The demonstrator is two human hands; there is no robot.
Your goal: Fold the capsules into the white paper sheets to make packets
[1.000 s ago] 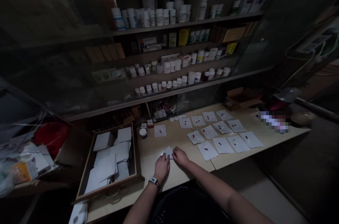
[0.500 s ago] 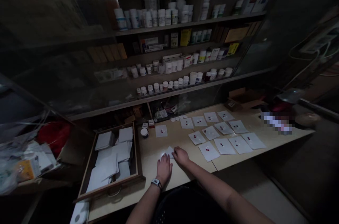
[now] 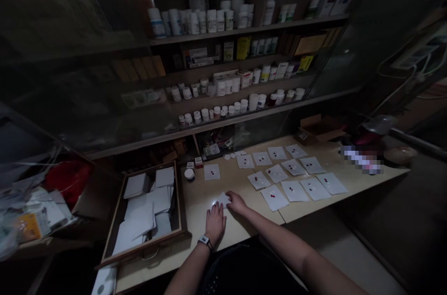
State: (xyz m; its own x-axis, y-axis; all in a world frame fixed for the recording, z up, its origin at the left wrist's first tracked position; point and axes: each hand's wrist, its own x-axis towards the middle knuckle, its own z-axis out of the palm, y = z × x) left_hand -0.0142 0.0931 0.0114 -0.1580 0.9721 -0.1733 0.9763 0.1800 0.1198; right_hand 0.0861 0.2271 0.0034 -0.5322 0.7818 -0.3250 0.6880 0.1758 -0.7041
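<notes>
My left hand (image 3: 215, 223) lies flat on the pale counter (image 3: 199, 206), its fingertips at the lower edge of a small folded white paper (image 3: 222, 200). My right hand (image 3: 236, 203) rests on that paper's right end, fingers curled over it. Beyond my right hand, several white paper sheets (image 3: 274, 197) lie in rows, each bearing small red tablets. A single sheet (image 3: 212, 172) lies apart, straight ahead of my hands. A watch-like band (image 3: 205, 241) circles my left wrist.
At the left, an open wooden drawer (image 3: 146, 249) holds white paper envelopes. A small white jar (image 3: 189, 174) stands near it. Glass-fronted shelves (image 3: 244, 32) of medicine bottles rise behind the counter. A cardboard box (image 3: 319, 128) sits at the far right.
My right hand has shifted slightly left along the paper, and my left hand sits a little closer to it. The paper stays in about the same place.
</notes>
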